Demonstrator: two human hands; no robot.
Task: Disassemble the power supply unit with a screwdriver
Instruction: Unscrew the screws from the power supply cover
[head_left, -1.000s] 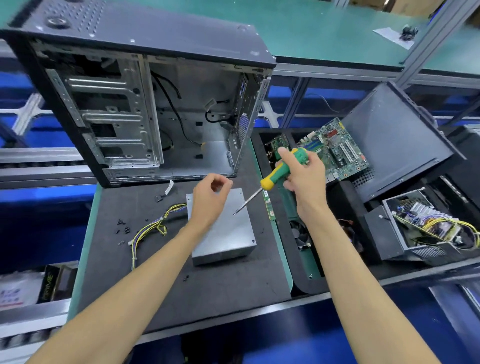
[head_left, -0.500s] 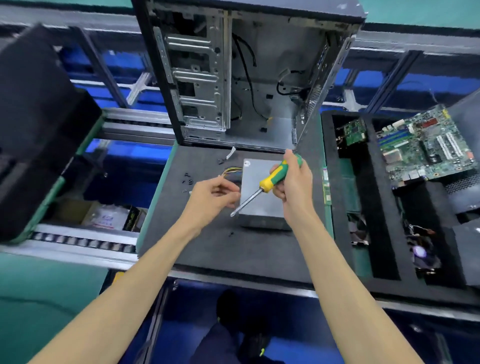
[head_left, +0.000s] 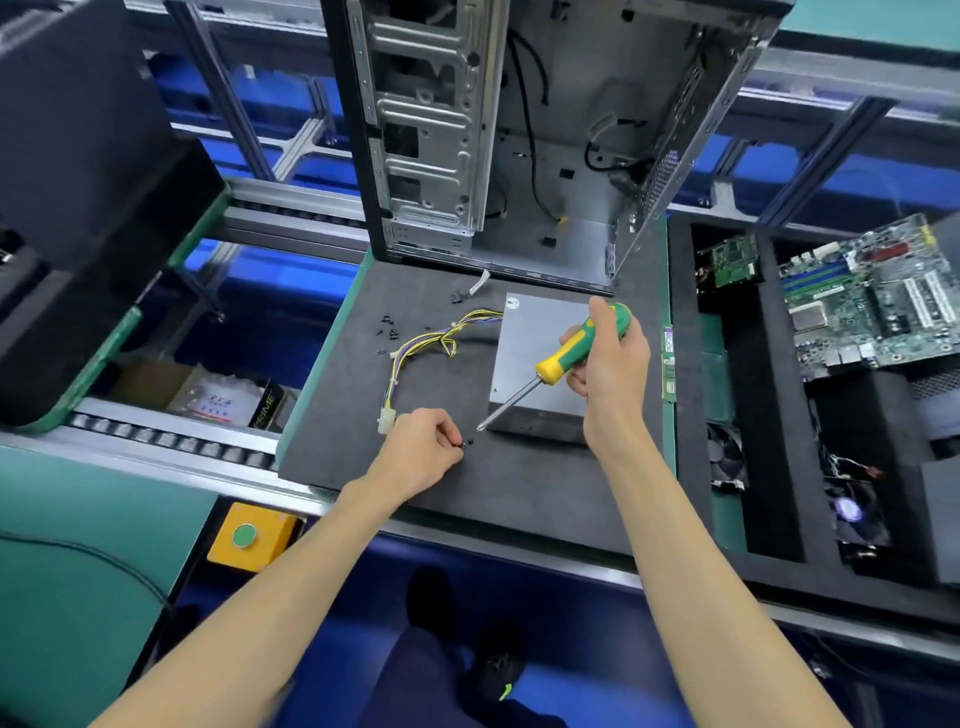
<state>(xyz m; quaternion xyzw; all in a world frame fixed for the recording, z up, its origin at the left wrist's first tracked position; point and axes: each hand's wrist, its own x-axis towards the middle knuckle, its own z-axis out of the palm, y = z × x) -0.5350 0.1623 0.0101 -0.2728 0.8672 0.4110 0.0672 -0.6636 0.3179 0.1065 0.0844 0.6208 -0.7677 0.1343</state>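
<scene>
- On the dark foam mat (head_left: 519, 493) in front of you lies the grey power supply (head_left: 540, 358), flat on its broad side, just before the open computer case (head_left: 519, 130) that stands at the mat's far edge.
- Your right hand (head_left: 610, 374) hangs over the near right part of the power supply, its fingers wrapped round the green and yellow handle of the screwdriver (head_left: 566, 358).
- From that grip the screwdriver's shaft slants down and left, across the box's near left corner, and its tip ends just off the box, over the mat.
- Your left hand (head_left: 421, 452) rests low on the mat, left of and nearer to you than the power supply, not touching it.
- Its thumb and forefinger are drawn together on a small black screw (head_left: 464, 445); the screwdriver tip is just beside it, to the right.
- A bundle of yellow and black wires (head_left: 436, 343) runs from the box's left side and curls toward you, ending in a white plug (head_left: 384, 420) just beside your left hand.
- More loose black screws (head_left: 388, 332) lie scattered on the mat beyond the wires.
- Right of the mat, a black tray (head_left: 680, 322) holds a green circuit board (head_left: 872, 301) and a fan (head_left: 724, 457).
</scene>
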